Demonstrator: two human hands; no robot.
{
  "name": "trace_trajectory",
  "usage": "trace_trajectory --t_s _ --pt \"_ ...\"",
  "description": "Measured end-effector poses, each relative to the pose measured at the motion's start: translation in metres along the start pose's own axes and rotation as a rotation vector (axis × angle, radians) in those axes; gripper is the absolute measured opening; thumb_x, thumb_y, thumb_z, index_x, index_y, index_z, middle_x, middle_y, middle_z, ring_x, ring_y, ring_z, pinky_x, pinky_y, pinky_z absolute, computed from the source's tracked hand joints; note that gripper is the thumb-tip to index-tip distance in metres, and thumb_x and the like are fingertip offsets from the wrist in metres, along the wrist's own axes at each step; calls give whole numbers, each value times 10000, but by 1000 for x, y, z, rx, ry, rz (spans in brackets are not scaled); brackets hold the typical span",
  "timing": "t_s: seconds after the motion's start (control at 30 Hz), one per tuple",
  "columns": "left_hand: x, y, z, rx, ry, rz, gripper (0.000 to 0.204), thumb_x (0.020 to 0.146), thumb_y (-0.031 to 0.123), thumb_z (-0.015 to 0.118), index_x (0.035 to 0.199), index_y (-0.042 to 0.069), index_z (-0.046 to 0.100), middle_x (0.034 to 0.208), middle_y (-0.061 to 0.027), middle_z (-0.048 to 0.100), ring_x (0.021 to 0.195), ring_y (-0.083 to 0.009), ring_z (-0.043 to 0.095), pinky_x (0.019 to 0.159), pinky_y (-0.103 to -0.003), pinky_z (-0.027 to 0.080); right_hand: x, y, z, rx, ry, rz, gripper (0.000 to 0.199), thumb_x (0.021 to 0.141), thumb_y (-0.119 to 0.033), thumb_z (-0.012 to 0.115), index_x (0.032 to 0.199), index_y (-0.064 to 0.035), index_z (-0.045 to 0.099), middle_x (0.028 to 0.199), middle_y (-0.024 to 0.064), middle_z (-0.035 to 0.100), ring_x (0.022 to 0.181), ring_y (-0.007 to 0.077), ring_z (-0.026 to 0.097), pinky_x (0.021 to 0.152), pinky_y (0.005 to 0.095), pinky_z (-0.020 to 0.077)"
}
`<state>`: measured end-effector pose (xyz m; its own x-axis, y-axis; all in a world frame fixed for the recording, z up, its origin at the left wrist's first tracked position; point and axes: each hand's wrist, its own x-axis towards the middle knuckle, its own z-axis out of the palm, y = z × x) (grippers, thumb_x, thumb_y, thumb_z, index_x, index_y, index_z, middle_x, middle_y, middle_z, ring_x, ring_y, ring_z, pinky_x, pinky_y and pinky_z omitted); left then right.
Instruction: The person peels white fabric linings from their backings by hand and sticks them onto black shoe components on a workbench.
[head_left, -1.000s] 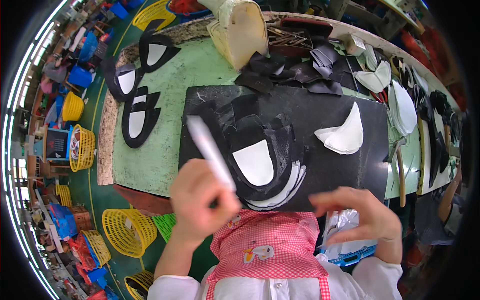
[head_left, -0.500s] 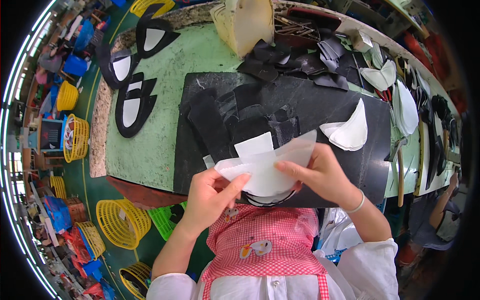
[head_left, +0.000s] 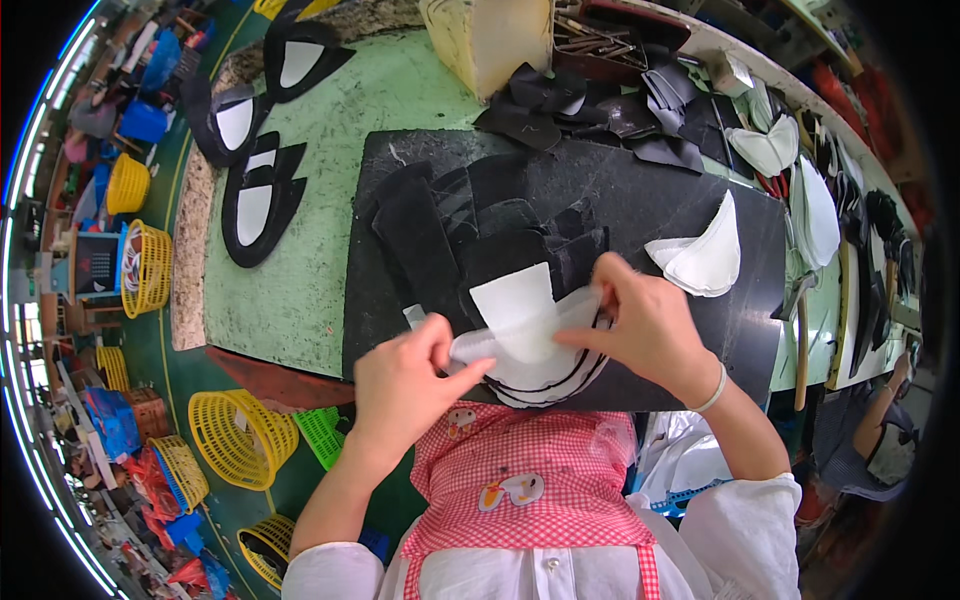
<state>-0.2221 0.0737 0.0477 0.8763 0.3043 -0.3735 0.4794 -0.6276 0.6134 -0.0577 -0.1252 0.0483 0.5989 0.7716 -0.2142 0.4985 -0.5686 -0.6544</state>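
Note:
Between my two hands a thin, curved, translucent white piece [head_left: 535,345] is pinched at its ends. My left hand [head_left: 405,380] grips the left end between thumb and fingers, and my right hand [head_left: 650,330] grips the right end. The piece lies over the rounded near end of a black shoe-upper piece [head_left: 505,262], which bears a white patch [head_left: 512,297]. Several rounded black and white edges show beneath, at the front of the black work board [head_left: 700,350]. More black upper pieces [head_left: 420,225] overlap behind and to the left.
White curved pieces [head_left: 705,250] are stacked on the board's right. Cut black pieces [head_left: 600,115] lie behind, by a pale block [head_left: 485,50]. Black uppers with white patches [head_left: 255,215] stand far left. A hammer [head_left: 800,345] lies right. Yellow baskets [head_left: 243,440] stand below; another person [head_left: 870,430] is at right.
The translucent piece has come down from being held raised and now lies lower over the rounded end of the black upper. My left hand has shifted slightly left; my right fingers now point more upward.

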Motion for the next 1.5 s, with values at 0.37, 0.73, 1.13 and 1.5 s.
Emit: trace_trajectory --t_s 0.37,0.73,1.13,1.5 --pt "0 -37 -17 191 182 595 565 832 261 697 1364 120 572 1486 -175 434 1402 -372 383 1155 -508 275 -58 37 0 -9 177 -194 619 820 -222 709 1380 -47 509 1463 151 475 1369 341 417 1159 469 283" --pt "78 -235 -144 415 606 79 409 877 34 582 1268 138 642 1212 -174 661 1110 -333 644 936 -388 499 -45 106 -34 -350 629 -92 168 802 -93 743 958 -52 696 1102 88 718 963 290 674 822 387 547" --pt "15 62 -3 355 127 655 432 882 119 599 1312 84 611 1277 -120 574 1022 -290 565 838 -374 512 -38 109 -48 -445 499 -165 160 825 -164 715 964 -91 683 1003 33 691 897 252 648 789 368 539" --pt "57 90 37 2 66 846 225 866 146 674 1087 113 704 1214 -116 600 1255 -334 518 1054 -488 390 -37 99 -50 -294 465 -136 168 828 -170 720 943 -88 628 967 54 690 912 284 647 810 394 525"
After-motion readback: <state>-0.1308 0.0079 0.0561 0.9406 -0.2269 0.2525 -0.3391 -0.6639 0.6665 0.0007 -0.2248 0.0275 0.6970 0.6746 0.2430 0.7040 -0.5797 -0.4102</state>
